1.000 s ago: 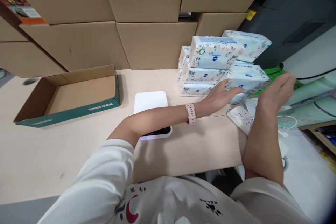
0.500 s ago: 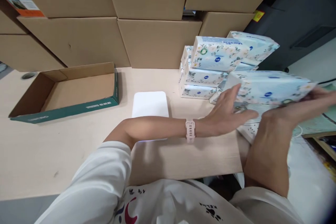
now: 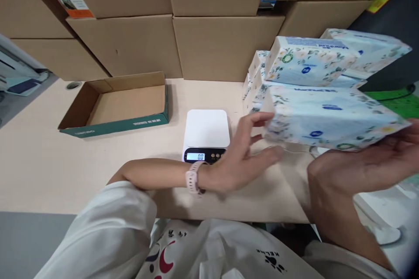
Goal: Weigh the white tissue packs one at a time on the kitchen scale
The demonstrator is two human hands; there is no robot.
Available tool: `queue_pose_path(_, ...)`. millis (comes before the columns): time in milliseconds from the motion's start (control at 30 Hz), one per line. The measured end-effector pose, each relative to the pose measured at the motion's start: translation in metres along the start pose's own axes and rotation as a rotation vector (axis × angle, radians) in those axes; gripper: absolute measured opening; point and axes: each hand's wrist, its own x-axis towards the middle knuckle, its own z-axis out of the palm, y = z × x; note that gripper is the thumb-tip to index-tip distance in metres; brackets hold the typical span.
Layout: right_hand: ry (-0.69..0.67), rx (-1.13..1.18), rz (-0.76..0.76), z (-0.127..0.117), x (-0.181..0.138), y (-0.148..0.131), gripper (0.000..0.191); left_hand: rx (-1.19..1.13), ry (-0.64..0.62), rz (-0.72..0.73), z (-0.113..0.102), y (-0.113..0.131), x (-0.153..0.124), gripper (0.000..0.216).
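Between both hands I hold a floral tissue pack above the desk's right side. My left hand grips its left end with thumb and fingers apart around it. My right hand supports the right end from below. Behind it lies a pile of several more tissue packs. A white kitchen scale stands just left of my left hand, its display lit. An open shallow cardboard box with green sides rests farther left.
Large stacked cardboard cartons form a wall along the back of the wooden desk. A green sheet lies at the right edge. A pink watch sits on my left wrist.
The tissue pack has been lifted off the pile and carried left toward the scale with both hands. The view has shifted, so the scale's display now shows.
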Motion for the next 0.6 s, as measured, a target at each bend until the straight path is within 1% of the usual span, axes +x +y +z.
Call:
queue_pose_path(33, 0.044, 0.044, -0.060, 0.007, -0.014, -0.001, 0.034, 0.030, 0.032, 0.027, -0.013, 0.000, -0.007, 0.049)
queue_pose_path(67, 0.056, 0.075, -0.095, 0.013, -0.029, -0.001, 0.029, 0.067, 0.072, 0.046, -0.027, 0.001, -0.015, 0.047)
queue_pose_path(100, 0.024, 0.089, -0.088, 0.018, -0.043, 0.001, 0.027, 0.109, 0.115, 0.053, -0.041, 0.001, -0.024, 0.045)
queue_pose_path(200, -0.242, 0.038, 0.097, 0.026, -0.080, 0.013, 0.030, 0.240, 0.231, 0.023, -0.083, -0.002, -0.047, 0.047)
queue_pose_path(267, -0.402, -0.009, 0.181, 0.029, -0.096, 0.023, 0.030, 0.314, 0.271, -0.005, -0.103, -0.007, -0.059, 0.050)
queue_pose_path(300, -0.455, -0.030, 0.193, 0.031, -0.101, 0.027, 0.030, 0.344, 0.284, -0.011, -0.111, -0.011, -0.064, 0.051)
queue_pose_path(367, -0.519, -0.048, 0.161, 0.035, -0.106, 0.037, 0.031, 0.392, 0.304, 0.002, -0.121, -0.019, -0.073, 0.053)
queue_pose_path(467, -0.585, -0.073, 0.063, 0.041, -0.106, 0.050, 0.032, 0.426, 0.314, 0.047, -0.128, -0.031, -0.082, 0.054)
queue_pose_path(600, -0.641, -0.094, -0.094, 0.043, -0.103, 0.062, 0.031, 0.418, 0.288, 0.111, -0.136, -0.044, -0.090, 0.054)
